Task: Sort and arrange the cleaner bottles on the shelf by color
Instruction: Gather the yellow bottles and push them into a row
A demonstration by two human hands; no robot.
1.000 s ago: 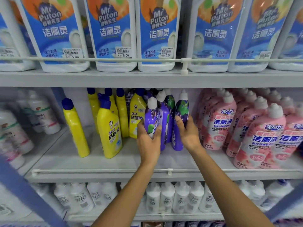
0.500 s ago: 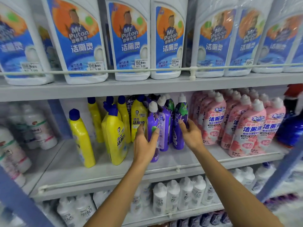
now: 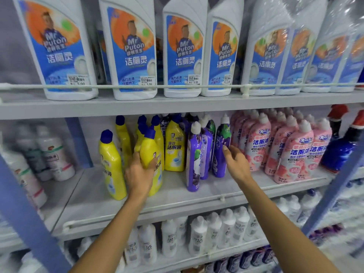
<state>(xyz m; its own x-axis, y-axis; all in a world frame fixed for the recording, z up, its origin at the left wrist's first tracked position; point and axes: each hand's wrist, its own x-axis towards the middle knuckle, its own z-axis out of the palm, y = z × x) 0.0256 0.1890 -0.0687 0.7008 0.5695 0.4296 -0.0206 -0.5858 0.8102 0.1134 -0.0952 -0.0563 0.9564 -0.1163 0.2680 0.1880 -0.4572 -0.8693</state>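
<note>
One yellow bottle (image 3: 149, 152) sits in the curled fingers (image 3: 136, 157) of the left hand (image 3: 139, 175); the right hand (image 3: 237, 164), fingers (image 3: 226, 150) nearly straight, seems to touch a purple bottle (image 3: 219, 166).

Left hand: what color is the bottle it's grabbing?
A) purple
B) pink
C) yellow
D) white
C: the left hand has its fingers and thumb curled round a yellow bottle with a blue cap on the middle shelf.
</note>
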